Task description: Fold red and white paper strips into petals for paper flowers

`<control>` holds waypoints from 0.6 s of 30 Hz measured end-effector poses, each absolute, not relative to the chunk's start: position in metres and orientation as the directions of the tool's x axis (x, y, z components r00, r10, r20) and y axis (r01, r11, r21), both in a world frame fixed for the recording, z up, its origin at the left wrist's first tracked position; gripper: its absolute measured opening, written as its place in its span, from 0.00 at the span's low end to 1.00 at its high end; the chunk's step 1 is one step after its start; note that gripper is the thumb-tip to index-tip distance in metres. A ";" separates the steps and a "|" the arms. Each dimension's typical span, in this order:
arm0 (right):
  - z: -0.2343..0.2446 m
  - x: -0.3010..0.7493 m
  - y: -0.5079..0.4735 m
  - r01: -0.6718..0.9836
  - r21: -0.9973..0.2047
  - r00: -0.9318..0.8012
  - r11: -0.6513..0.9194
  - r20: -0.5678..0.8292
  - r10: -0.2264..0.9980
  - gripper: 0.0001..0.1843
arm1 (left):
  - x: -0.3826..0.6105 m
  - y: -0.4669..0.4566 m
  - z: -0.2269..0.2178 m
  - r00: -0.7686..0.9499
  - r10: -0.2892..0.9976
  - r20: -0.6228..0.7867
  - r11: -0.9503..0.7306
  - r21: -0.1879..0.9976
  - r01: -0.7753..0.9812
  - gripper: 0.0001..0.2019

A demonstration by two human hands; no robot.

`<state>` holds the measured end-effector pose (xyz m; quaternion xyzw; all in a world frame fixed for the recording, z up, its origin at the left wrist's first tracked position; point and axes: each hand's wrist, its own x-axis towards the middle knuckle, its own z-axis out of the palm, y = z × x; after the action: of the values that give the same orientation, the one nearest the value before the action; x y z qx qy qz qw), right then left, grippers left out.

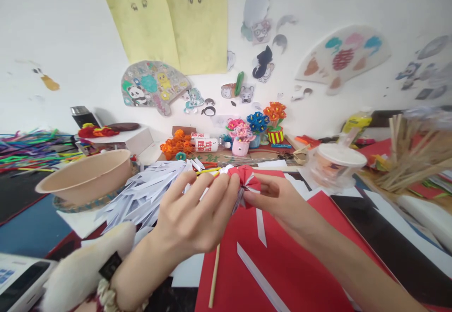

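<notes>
Both hands meet over a red sheet [282, 260] on the table. Between them is a red and white folded paper flower [247, 182], its pleats gathered at a dark centre. My left hand [197, 208] is closed on the flower's left side, with its back toward me. From the right, my right hand [270, 194] pinches the flower's edge between thumb and fingers. Below the hands, a thin wooden stick [214, 274] and white paper strips [261, 279] lie on the red sheet. My left fingertips are partly hidden.
A heap of white paper strips [141, 189] lies left of my hands, beside a beige bowl [88, 175]. Pipe-cleaner flowers [257, 123] stand at the back. A lidded tub [339, 161] sits right. A white device [21, 279] lies at front left.
</notes>
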<state>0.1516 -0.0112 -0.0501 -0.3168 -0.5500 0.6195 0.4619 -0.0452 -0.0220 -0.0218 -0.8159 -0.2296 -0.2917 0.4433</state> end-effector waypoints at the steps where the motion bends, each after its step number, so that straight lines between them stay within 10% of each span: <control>1: -0.050 0.151 -0.012 -0.220 -0.975 -0.372 0.025 0.108 0.922 0.17 | -0.046 -0.022 -0.021 0.740 0.094 0.666 -0.487 -0.618 0.618 0.11; 9: -0.054 0.150 -0.013 -0.318 -0.947 -0.292 -0.057 0.041 0.956 0.38 | -0.050 -0.025 -0.018 0.814 0.002 0.580 -0.451 -0.726 0.519 0.15; 18: -0.053 0.151 -0.012 -0.410 -0.902 -0.302 -0.136 -0.006 0.953 0.38 | -0.048 -0.027 -0.025 0.786 -0.051 0.617 -0.420 -0.727 0.544 0.15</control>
<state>0.1506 -0.0117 -0.0532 -0.3169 -0.4283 0.6837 0.4987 -0.0478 -0.0272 -0.0246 -0.7917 -0.1556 -0.2882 0.5157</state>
